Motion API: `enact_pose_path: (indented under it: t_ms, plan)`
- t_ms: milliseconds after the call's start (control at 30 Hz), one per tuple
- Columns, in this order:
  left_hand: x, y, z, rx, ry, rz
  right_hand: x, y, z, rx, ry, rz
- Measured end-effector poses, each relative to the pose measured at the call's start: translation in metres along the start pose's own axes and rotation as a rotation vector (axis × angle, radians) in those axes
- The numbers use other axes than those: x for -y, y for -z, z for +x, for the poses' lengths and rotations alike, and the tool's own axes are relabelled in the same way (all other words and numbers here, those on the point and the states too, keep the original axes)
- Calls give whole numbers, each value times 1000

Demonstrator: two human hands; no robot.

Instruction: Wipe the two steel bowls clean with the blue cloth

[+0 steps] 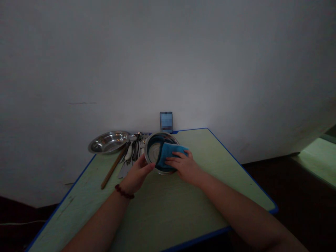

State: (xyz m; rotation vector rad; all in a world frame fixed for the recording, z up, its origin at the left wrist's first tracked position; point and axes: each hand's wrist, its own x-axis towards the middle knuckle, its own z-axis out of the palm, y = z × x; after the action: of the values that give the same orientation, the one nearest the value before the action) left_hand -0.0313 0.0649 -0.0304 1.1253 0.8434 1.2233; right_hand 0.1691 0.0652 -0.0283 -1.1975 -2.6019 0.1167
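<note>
1. Left hand [137,175]: beaded bracelet at wrist; grasping rim of metal bowl [152,148], on green table [210,182].
2. Right hand [185,167]: pressing blue cloth [169,151] against bowl's inside.

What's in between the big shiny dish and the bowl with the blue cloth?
A heap of cutlery lies between the dish and the bowl, as the head view shows.

We note a shiny metal basin [109,142] at the far left corner of the table [225,168], projecting past its left edge. To its right we log assorted cutlery [135,148] and a slanting wooden stick [112,170]. Far edge: one pixelated device [166,121], upright by the wall [168,63].
</note>
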Motion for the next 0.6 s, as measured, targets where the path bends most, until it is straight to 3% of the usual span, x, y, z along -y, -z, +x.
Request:
enact_pose_path:
  t_ms: [300,600]
  plan:
    - [1,5,2,-32,73,-33,-3,-1,1,15,29,-10]
    - [1,7,2,-41,61,-60,-3,2,0,29,38,3]
